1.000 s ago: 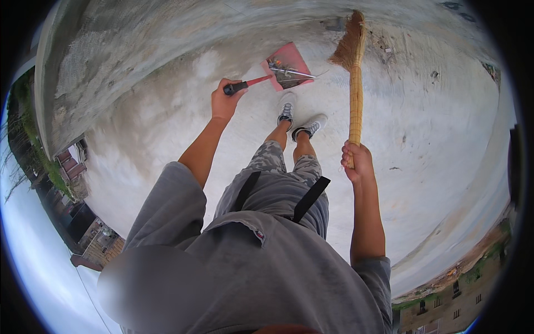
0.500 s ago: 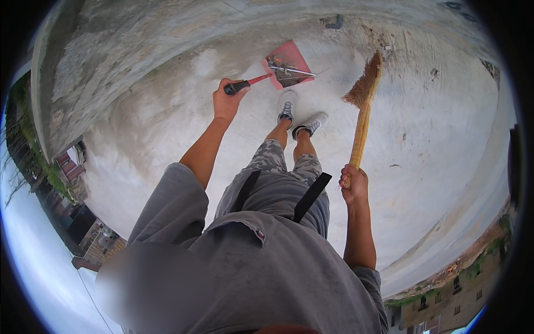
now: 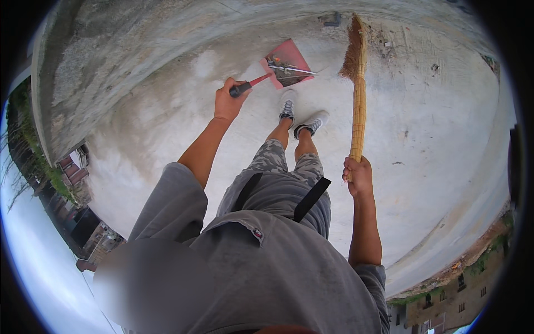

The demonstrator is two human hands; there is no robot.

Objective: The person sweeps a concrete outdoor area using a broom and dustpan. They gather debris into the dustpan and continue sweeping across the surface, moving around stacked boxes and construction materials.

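Note:
My left hand [image 3: 228,100] is closed round the black grip of a red dustpan [image 3: 300,53], whose pan rests on the concrete ahead of my feet. Dark debris [image 3: 286,75], some orange bits and a pale stick lie in the pan; the stick pokes past its right side. My right hand [image 3: 357,171] grips the lower end of a straw broom [image 3: 359,106] with a yellowish bound handle. The broom points away from me, its brown bristles [image 3: 351,53] turned left, to the right of the dustpan. Whether the bristles touch the ground I cannot tell.
A concrete wall [image 3: 111,61] runs along the left and far side. Near its foot lies a dark grey angular piece [image 3: 333,20]. Small scraps [image 3: 387,44] dot the concrete floor [image 3: 428,122] on the right. My shoes [image 3: 312,122] stand just behind the dustpan.
The broom has swung to the left and farther forward, its head now nearer the dark grey piece. My right hand has moved slightly forward with it. The dustpan has hardly moved.

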